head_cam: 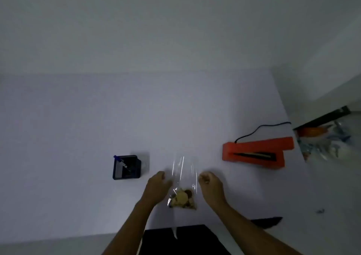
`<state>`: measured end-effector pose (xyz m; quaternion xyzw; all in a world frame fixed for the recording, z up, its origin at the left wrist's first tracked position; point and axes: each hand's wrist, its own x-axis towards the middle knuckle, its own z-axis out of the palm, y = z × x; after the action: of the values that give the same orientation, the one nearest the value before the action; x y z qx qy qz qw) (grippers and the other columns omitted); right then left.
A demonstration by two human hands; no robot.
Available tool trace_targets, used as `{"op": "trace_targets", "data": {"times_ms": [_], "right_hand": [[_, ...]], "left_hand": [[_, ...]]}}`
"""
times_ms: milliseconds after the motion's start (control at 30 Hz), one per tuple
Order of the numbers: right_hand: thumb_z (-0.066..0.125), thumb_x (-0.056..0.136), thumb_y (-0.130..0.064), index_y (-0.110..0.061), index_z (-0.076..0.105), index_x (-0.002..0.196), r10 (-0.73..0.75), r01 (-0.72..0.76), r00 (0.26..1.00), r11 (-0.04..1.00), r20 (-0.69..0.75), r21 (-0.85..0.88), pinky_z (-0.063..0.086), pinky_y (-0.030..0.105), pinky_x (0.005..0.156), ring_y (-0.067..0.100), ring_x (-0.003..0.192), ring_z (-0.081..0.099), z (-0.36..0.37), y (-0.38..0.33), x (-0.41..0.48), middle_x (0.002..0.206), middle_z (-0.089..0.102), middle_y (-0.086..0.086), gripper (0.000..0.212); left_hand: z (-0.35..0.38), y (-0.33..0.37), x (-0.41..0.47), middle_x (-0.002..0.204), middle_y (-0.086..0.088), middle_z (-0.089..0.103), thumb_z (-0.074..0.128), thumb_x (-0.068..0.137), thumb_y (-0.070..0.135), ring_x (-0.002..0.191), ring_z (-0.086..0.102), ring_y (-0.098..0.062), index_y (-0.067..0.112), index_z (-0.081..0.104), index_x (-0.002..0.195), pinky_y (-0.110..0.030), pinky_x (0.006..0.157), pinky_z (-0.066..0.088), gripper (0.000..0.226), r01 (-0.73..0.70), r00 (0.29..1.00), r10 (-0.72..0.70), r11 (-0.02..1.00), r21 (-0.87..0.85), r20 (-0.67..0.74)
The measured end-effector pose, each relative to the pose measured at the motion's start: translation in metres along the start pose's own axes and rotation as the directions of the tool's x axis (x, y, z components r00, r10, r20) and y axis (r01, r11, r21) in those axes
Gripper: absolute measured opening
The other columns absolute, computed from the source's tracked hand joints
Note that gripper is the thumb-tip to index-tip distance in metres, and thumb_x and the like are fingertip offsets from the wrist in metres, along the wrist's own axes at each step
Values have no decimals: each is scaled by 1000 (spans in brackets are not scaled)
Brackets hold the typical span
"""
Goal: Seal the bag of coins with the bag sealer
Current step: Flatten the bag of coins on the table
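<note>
A clear plastic bag (pixel 183 178) lies on the white table (pixel 78 128) in front of me, its open end pointing away and several coins (pixel 182 199) bunched at its near end. My left hand (pixel 157 186) rests at the bag's left edge, fingers curled, touching the plastic. At the right edge my right hand (pixel 210 184) is curled too, close to the film; I cannot tell whether either hand pinches it. The orange bag sealer (pixel 256 153) stands to the right, its jaw open, out of reach of both hands.
A black cord (pixel 261 130) runs from the sealer toward the table's right edge. A dark square pen holder (pixel 126 168) with a blue pen stands left of the bag. Crumpled clear packaging (pixel 324 139) lies beyond the right edge.
</note>
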<state>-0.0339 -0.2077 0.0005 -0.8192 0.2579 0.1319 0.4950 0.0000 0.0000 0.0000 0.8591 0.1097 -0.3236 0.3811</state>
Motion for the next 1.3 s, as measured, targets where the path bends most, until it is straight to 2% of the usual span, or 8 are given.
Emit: {"op": "trace_targets", "data": {"times_ms": [67, 200, 300, 367, 600, 800, 1000, 1300], "right_hand": [[61, 92, -12, -14, 66, 91, 76, -73, 996, 996, 49, -59, 41, 6, 63, 12, 77, 60, 4, 15, -5, 81, 64, -4, 5], [58, 89, -3, -8, 70, 100, 108, -97, 968, 994, 226, -59, 47, 17, 70, 17, 83, 64, 15, 34, -18, 92, 71, 7, 17], [63, 87, 0, -12, 72, 93, 57, -64, 963, 998, 265, 19, 49, 16, 71, 10, 80, 65, 14, 29, -20, 87, 73, 1, 16], [68, 86, -3, -18, 73, 81, 8, -24, 975, 997, 221, 70, 49, 17, 68, 3, 73, 65, 10, 26, -21, 79, 72, -4, 17], [73, 84, -4, -25, 76, 85, -128, 109, 984, 983, 123, 150, 49, 13, 79, 5, 93, 66, 1, 27, -29, 94, 72, -18, 21], [73, 85, -10, -39, 70, 83, -165, 154, 983, 979, 80, 130, 53, 18, 79, 3, 89, 68, 4, 25, -26, 90, 72, -26, 29], [74, 85, -18, -20, 77, 98, -152, 140, 965, 988, 214, 67, 54, 23, 81, 5, 90, 69, 5, 30, -18, 94, 74, -15, 13], [72, 86, -9, -6, 79, 89, -12, -3, 975, 998, 220, 68, 48, 12, 59, -8, 58, 61, 4, 38, -8, 69, 69, -10, 8]], "left_hand": [[10, -6, -2, 86, -1, 62, 69, 81, 22, 85, 62, -23, 16, 60, 87, -37, 77, 49, 12, -21, 999, 20, 999, 34, 28], [22, -20, -8, 94, 0, 72, 75, 80, 22, 84, 66, -12, 15, 73, 100, -21, 77, 50, 21, -60, 997, 60, 998, 3, 44], [21, -24, -13, 83, 6, 74, 74, 81, 16, 72, 65, -1, 25, 75, 84, -12, 70, 48, 9, -85, 996, 84, 995, -50, -22], [19, -26, -18, 72, 10, 73, 74, 80, 7, 69, 66, 2, 31, 70, 71, -7, 64, 47, 26, -133, 988, 122, 984, -118, -91], [17, -38, -35, 103, 8, 74, 69, 84, 1, 92, 69, -5, 18, 76, 96, -21, 82, 55, 22, -259, 956, 205, 926, -275, -210], [24, -36, -31, 94, 8, 75, 73, 84, 14, 87, 69, -5, 18, 75, 96, -19, 77, 55, 13, -281, 950, 228, 921, -269, -213], [27, -34, -26, 87, 17, 74, 77, 79, 13, 82, 68, 1, 18, 78, 91, -11, 70, 51, 13, -277, 949, 225, 930, -240, -219], [25, -38, -13, 67, 19, 70, 74, 83, 15, 68, 63, 7, 25, 76, 78, -5, 64, 45, 11, -138, 985, 115, 972, -190, -130]]}}
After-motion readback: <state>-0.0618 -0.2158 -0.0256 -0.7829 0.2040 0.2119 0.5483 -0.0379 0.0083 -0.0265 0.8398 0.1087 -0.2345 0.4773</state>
